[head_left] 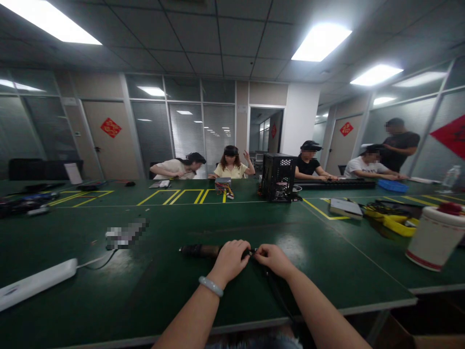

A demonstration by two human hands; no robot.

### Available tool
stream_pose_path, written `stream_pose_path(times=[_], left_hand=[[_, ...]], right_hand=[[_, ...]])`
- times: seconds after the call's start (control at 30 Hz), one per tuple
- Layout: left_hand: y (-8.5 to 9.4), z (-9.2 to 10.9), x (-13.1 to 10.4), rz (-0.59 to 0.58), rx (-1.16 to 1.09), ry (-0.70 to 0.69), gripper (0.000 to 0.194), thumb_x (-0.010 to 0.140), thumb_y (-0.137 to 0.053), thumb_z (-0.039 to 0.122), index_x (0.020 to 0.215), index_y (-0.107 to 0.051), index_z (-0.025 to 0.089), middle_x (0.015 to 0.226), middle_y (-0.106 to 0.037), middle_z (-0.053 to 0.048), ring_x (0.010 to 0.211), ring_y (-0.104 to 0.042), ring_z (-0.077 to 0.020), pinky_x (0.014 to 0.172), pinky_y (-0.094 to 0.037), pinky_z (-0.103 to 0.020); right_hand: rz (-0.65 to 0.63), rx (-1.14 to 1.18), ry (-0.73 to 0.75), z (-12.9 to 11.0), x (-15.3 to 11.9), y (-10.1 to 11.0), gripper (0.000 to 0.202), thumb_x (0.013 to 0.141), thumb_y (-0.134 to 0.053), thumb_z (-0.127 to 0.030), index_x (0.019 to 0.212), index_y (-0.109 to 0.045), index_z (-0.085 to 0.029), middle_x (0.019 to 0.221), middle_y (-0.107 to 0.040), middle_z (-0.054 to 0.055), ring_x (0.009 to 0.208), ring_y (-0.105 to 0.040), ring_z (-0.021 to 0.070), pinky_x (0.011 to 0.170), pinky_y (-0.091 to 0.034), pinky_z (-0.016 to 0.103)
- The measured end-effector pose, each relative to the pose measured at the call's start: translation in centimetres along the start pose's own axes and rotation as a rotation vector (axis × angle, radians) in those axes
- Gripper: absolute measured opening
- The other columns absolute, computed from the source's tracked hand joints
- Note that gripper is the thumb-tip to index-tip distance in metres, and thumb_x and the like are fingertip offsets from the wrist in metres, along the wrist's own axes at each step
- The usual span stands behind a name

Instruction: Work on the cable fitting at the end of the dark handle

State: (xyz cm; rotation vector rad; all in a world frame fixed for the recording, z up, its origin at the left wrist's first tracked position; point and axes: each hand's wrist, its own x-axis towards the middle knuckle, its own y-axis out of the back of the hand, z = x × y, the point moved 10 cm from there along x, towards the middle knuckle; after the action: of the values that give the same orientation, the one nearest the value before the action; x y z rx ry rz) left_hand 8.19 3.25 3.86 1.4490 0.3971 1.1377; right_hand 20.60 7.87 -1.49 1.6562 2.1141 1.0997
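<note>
A dark, pen-shaped tool that looks like an electric screwdriver [199, 250] lies sideways on the green table, its narrow metal tip pointing left. My left hand [232, 259], with a pale bangle on the wrist, is closed around its right end. Close beside it, my right hand [274, 260] pinches a small cable plug at that same end. A black cable [278, 291] runs from under my right hand towards the near table edge. Fingers hide the join, so whether plug and tool are connected cannot be seen.
A white power strip [39, 286] lies at left. At right stand a white canister [434, 237] and a yellow tray [399, 225]. A black computer case [279, 177] and a power supply unit [223, 183] are farther back. Several people sit across the table; one stands.
</note>
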Motion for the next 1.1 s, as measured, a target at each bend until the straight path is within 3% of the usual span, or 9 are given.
stream_pose_path(times=[1.1], left_hand=[[0.09, 0.11, 0.0, 0.012, -0.018, -0.001, 0.019, 0.086, -0.056, 0.023, 0.105, -0.055, 0.025, 0.102, -0.062, -0.002, 0.096, -0.055, -0.0204, 0.083, -0.039, -0.031]], right_hand=[[0.007, 0.01, -0.003, -0.11, -0.03, 0.07, 0.017, 0.08, -0.063, -0.033, 0.076, -0.068, -0.018, 0.071, -0.069, 0.0, 0.067, -0.061, 0.0148, 0.058, -0.04, 0.021]])
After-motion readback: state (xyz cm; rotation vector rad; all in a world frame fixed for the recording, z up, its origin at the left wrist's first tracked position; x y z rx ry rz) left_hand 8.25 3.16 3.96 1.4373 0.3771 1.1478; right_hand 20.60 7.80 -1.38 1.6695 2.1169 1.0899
